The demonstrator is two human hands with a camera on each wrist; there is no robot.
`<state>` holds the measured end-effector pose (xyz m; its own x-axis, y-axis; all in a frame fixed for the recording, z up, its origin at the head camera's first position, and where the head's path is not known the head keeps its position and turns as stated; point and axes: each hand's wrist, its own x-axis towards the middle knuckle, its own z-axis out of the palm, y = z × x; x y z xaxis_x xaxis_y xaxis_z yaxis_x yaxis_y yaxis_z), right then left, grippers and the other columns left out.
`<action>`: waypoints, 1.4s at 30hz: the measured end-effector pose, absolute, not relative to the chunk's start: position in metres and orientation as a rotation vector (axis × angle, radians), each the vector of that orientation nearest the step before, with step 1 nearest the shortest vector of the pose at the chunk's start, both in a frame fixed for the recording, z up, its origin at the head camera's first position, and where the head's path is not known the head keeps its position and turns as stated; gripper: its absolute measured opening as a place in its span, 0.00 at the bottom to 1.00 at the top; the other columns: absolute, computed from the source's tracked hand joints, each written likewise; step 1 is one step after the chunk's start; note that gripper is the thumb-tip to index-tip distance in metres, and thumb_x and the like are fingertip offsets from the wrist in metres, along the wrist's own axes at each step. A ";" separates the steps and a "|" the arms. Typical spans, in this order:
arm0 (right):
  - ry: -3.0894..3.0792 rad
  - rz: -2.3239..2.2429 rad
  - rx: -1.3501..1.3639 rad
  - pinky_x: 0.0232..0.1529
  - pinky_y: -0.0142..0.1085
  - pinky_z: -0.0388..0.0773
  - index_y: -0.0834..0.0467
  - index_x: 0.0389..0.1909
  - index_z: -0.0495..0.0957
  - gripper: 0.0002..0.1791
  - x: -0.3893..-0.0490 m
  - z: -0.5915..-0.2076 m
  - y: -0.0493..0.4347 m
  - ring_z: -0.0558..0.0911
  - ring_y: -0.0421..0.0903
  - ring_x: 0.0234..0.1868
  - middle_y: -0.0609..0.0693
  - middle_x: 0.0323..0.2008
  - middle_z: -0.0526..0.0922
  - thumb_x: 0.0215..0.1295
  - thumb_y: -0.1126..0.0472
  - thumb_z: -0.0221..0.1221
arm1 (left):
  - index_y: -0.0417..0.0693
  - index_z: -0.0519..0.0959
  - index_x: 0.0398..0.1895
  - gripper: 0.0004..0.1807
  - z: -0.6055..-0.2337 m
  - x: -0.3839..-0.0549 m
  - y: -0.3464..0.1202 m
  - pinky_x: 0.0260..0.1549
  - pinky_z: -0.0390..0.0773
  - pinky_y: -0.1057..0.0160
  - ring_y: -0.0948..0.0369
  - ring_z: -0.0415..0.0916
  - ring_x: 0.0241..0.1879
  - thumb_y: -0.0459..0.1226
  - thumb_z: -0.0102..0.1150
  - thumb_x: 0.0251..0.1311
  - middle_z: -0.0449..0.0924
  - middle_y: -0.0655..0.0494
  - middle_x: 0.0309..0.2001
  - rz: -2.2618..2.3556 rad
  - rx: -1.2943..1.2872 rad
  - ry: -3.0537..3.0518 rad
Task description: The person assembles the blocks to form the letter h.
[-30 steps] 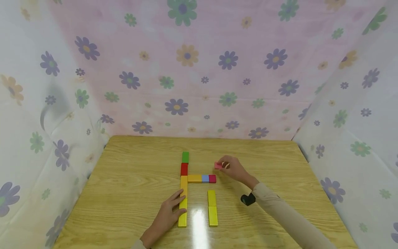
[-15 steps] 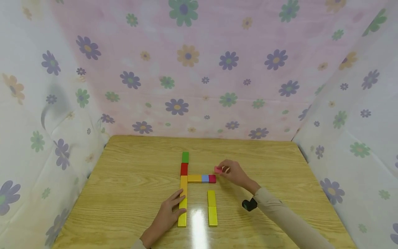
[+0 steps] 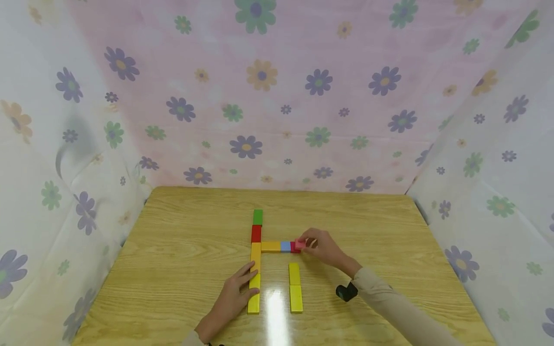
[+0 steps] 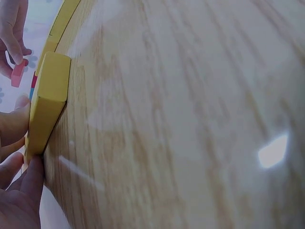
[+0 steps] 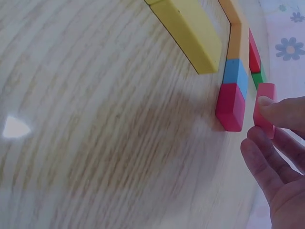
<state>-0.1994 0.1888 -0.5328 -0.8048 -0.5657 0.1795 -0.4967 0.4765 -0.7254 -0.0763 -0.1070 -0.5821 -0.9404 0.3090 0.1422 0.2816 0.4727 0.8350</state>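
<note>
Near the middle of the table, my right hand (image 3: 322,246) pinches a small pink block (image 5: 266,107) between thumb and fingers. In the head view this block overlaps the magenta block (image 5: 231,107), while the right wrist view shows a gap between them. The magenta one ends a row with a blue block (image 3: 285,247) and an orange block (image 3: 271,247). That row branches from a column of green (image 3: 258,217), red (image 3: 256,234), orange (image 3: 256,252) and yellow (image 3: 254,306) blocks. My left hand (image 3: 231,297) rests its fingers on the column's orange and yellow part.
Two yellow blocks (image 3: 296,298) lie end to end right of the column, below the branch. A dark object (image 3: 346,291) shows under the right sleeve (image 3: 387,298). Flowered cloth (image 3: 290,96) surrounds the wooden table (image 3: 182,230) at back and sides.
My right hand has brought the pink block toward me, from behind the branch's end to over the magenta block in the head view. The left hand has stayed put.
</note>
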 end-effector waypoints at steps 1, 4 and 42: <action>2.619 -1.249 -0.947 0.35 0.39 0.81 0.61 0.41 0.81 0.12 -0.198 -0.533 0.188 0.79 0.48 0.35 0.52 0.39 0.81 0.55 0.72 0.65 | 0.34 0.71 0.60 0.28 -0.582 -0.076 -0.107 0.57 0.69 0.52 0.46 0.59 0.66 0.38 0.63 0.58 0.61 0.45 0.68 1.509 0.537 2.670; 2.609 -1.248 -0.961 0.35 0.37 0.81 0.61 0.40 0.81 0.11 -0.196 -0.534 0.185 0.79 0.47 0.35 0.52 0.39 0.81 0.55 0.72 0.66 | 0.34 0.71 0.60 0.28 -0.582 -0.076 -0.107 0.57 0.69 0.52 0.46 0.59 0.66 0.37 0.63 0.57 0.61 0.45 0.68 1.516 0.535 2.667; 2.607 -1.246 -1.036 0.32 0.31 0.80 0.62 0.40 0.82 0.12 -0.177 -0.556 0.173 0.79 0.43 0.32 0.52 0.38 0.81 0.54 0.71 0.66 | 0.35 0.71 0.61 0.29 -0.583 -0.077 -0.107 0.57 0.70 0.53 0.47 0.59 0.66 0.39 0.62 0.58 0.61 0.47 0.69 1.499 0.511 2.663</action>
